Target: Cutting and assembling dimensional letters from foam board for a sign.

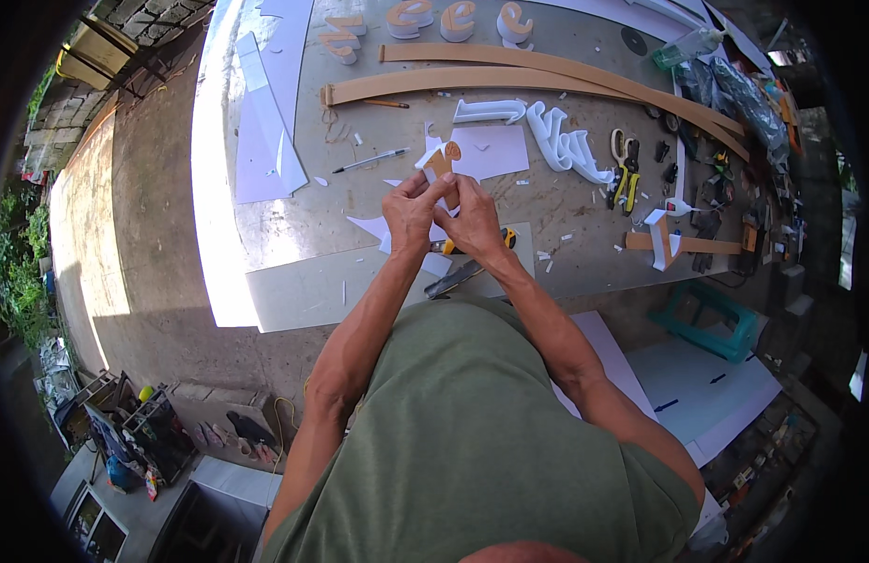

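Over the near part of the worktable, my left hand (409, 208) and my right hand (474, 216) come together on a small tan-faced letter piece (440, 163) with white edging. Fingers and thumbs of both hands are closed on it, hiding its lower part. Beneath the hands lie white paper offcuts (369, 226) and a yellow and black tool (444, 248), partly covered by my right wrist. Closer to my body rests a dark, long tool (455, 279). A pen (370, 160) lies to the left, and a white sheet (495, 153) is just beyond my right hand.
Long tan strips (472, 79) cross the table's far side, with tan-faced letters (411, 19) behind. White letter shells (556, 141), scissors (625, 147) and yellow-handled pliers (627, 184) lie to the right. A pencil (387, 103) sits far left. A teal stool (702, 321) stands below right.
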Demonstrator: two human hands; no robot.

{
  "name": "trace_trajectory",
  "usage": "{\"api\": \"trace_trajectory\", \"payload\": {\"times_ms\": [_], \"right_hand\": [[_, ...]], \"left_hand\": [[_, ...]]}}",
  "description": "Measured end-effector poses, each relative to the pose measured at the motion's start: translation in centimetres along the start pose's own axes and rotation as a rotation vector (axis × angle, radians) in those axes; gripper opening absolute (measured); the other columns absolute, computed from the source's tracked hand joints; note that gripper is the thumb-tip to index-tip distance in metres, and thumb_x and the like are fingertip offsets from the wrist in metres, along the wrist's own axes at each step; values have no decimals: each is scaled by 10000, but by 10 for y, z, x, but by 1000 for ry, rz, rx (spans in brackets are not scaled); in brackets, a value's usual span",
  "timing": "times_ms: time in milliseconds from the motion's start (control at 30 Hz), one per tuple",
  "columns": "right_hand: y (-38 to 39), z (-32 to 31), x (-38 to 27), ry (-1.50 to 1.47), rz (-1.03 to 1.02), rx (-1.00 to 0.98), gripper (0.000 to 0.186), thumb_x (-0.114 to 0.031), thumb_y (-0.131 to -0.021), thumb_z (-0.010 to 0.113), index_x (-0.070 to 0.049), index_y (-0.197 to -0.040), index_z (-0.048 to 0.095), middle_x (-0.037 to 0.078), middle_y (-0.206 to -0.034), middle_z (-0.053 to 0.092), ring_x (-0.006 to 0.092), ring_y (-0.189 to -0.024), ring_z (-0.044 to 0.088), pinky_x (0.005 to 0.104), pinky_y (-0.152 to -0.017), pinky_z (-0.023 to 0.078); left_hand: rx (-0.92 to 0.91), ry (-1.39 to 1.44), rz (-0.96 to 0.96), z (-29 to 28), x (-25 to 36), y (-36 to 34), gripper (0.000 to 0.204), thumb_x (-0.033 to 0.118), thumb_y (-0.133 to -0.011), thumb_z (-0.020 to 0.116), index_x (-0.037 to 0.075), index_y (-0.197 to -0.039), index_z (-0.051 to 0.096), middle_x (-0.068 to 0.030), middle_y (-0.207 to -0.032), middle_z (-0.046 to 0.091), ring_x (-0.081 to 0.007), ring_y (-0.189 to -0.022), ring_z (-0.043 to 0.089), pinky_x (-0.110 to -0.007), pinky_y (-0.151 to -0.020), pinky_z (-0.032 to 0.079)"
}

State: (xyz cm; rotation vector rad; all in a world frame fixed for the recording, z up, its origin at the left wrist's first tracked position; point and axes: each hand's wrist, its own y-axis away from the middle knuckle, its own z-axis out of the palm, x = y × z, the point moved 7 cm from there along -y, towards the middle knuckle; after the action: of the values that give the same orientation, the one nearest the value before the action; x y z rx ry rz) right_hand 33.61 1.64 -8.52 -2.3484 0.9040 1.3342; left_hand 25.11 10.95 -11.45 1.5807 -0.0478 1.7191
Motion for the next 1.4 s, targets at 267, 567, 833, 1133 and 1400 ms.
{"api": "trace_trajectory", "payload": {"times_ms": [267, 567, 833, 1133, 1400], "right_hand": [[4, 3, 38, -756, 415, -383, 501, -298, -950, 767, 47, -1292, 647, 101, -1179, 696, 174, -1034, 651, 326, -863, 559], [-19, -1, 36, -808, 348, -348, 499, -280, -868, 830, 65, -1201, 693, 99, -1029, 727, 160, -922, 663, 308, -793, 526], [-98, -48, 45, -756, 340, -195, 478, -288, -839, 844, 41, -1160, 711, 84, -950, 728, 140, -828, 643, 297, -715, 535], [-202, -169, 121, -746, 361, 52, 346, -272, -839, 838, -12, -1037, 722, 56, -879, 709, 152, -770, 680, 298, -704, 563], [-248, -206, 154, -896, 404, 52, 311, -244, -861, 838, -41, -1065, 720, 88, -916, 736, 200, -839, 718, 340, -750, 591]], "left_hand": [[-130, 26, -46, -19, -16, -7, 463, 235, -874, 810, -56, -1221, 712, -80, -989, 738, -158, -914, 676, -331, -895, 496], [-191, 16, -64, -13, -2, -13, 561, 316, -920, 784, -45, -1329, 656, -103, -1103, 743, -153, -958, 675, -321, -879, 512], [83, -90, 31, -74, 8, -7, 378, 256, -974, 731, -24, -1226, 704, -124, -994, 772, -97, -769, 639, -243, -666, 499], [238, -182, 68, -136, 4, 33, 226, 199, -981, 721, -9, -1067, 746, -21, -755, 684, -37, -587, 496, -200, -523, 372], [151, -167, 97, -103, 32, 32, 212, 205, -977, 730, 2, -1034, 745, -26, -748, 686, -38, -602, 516, -207, -547, 396]]}}
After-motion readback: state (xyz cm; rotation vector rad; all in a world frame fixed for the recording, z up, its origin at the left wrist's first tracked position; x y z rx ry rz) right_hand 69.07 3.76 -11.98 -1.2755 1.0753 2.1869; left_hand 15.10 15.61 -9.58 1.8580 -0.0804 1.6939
